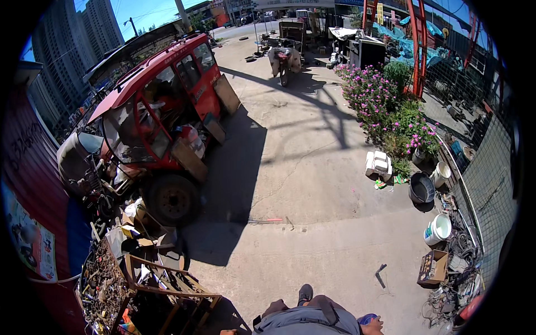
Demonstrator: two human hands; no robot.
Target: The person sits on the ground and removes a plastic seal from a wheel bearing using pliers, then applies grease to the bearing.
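At the lower edge, my right hand (373, 325) is beside the grey fabric at my waist (307, 322), its fingers curled at a small blue object (365, 319), too small to identify. My left hand (228, 332) is barely visible at the bottom edge, fingers hidden, near a rusty metal frame (173, 279). One of my dark shoes (305, 293) shows on the concrete. Ahead lie a thin tool with a red part (274, 220) and, to the right, a short black item (381, 275).
A red three-wheeled vehicle (201, 72) and scrap piles (106, 279) line the left. Buckets (437, 229), a cardboard box (432, 267), flowers (374, 95), tangled wire and mesh fencing (491, 201) line the right. A loaded cart (282, 58) stands farther along the concrete.
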